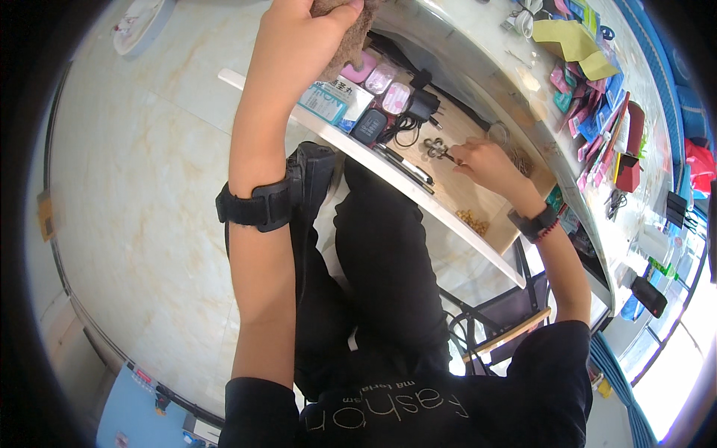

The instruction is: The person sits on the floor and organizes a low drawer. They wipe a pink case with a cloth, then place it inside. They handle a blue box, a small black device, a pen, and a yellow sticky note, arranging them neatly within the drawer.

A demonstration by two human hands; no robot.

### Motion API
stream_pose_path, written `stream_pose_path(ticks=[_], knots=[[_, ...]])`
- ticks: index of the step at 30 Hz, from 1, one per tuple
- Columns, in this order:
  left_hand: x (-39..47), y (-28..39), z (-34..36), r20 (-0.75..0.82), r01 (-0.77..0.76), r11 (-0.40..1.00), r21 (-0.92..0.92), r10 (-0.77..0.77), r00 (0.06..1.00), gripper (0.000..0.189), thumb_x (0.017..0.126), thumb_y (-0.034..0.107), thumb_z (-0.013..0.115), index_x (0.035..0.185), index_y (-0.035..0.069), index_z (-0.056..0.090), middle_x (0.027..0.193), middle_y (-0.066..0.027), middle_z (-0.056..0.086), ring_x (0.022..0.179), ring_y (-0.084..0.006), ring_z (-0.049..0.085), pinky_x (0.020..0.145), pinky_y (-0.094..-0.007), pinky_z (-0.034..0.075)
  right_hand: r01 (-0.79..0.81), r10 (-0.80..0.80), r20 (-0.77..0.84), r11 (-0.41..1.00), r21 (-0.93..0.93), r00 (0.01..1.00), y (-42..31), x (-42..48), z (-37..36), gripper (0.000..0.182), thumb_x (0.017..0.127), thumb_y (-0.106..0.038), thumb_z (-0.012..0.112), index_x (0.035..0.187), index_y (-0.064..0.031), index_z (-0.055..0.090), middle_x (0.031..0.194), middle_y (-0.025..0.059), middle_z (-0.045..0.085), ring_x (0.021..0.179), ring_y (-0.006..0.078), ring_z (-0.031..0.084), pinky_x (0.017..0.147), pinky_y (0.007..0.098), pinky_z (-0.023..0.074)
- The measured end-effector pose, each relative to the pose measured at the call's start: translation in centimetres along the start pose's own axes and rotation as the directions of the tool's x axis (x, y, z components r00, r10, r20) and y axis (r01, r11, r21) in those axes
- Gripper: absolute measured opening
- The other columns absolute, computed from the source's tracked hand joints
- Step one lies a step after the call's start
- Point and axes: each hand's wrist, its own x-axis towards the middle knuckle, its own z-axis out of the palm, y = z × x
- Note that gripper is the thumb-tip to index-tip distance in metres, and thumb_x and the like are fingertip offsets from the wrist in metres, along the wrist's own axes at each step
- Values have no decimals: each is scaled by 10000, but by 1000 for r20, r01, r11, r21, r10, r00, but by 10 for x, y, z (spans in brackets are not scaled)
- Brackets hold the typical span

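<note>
At the top of the view, my left hand (313, 31) grips a brown cloth (350, 47) above the far left end of an open drawer. The drawer has a white front edge (476, 241) and a wood-look bottom (448, 193). Down inside it, my right hand (486, 165) pinches a small metal tool with ring-shaped loops (434, 148), which looks like small scissors; its other end is hidden by the fingers. Two pens (406, 165) lie along the drawer's front wall. A heap of small tan beads or kernels (472, 222) fills the near right corner.
Left in the drawer are a black charger (423, 103), a dark case (369, 124), a teal box (323, 106) and a pink case (358, 67). The tabletop (540, 106) overhangs the drawer, bearing many colourful packets (596, 117). A folding chair (507, 330) stands at right.
</note>
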Motion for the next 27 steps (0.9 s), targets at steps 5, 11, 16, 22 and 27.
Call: stream_pose_path(ticks=[5,11,16,22,27], knots=[[-1,-5,4,57,12,996,87,-17,998,248,781,16,546,1029,17,530,824,-51,573,742,-133,538,674,-253,446,26,-28,-11,984,-174,1000,-5,21,28,182,721,-188,651,804,-73,537,725,98,558,765,250,571,675,358,462],[-3,6,1,115,137,989,51,-142,983,245,781,32,538,1025,23,532,814,-72,583,741,-147,550,679,-263,452,112,-126,-94,984,-139,988,-12,39,39,197,728,-192,645,866,-78,564,781,79,566,808,242,572,696,345,471],[1,0,5,65,55,976,213,-70,995,276,767,37,548,1043,23,534,861,-110,607,788,-187,574,721,-280,455,100,-87,-152,991,84,985,-6,34,35,194,729,-172,649,855,-50,565,856,64,581,823,247,575,683,354,474],[2,-4,7,106,45,981,190,-66,992,293,763,50,556,1054,37,538,891,-129,612,822,-213,582,752,-295,453,-128,150,-43,937,325,988,-9,35,39,152,765,-105,610,896,-29,599,916,103,589,826,262,585,714,349,480],[3,-3,9,105,21,971,239,-47,993,289,762,62,560,1050,46,546,891,-140,616,823,-223,589,751,-298,452,80,-43,-176,974,211,983,-12,35,54,124,775,-93,570,849,2,601,917,121,582,847,281,578,744,353,480]])
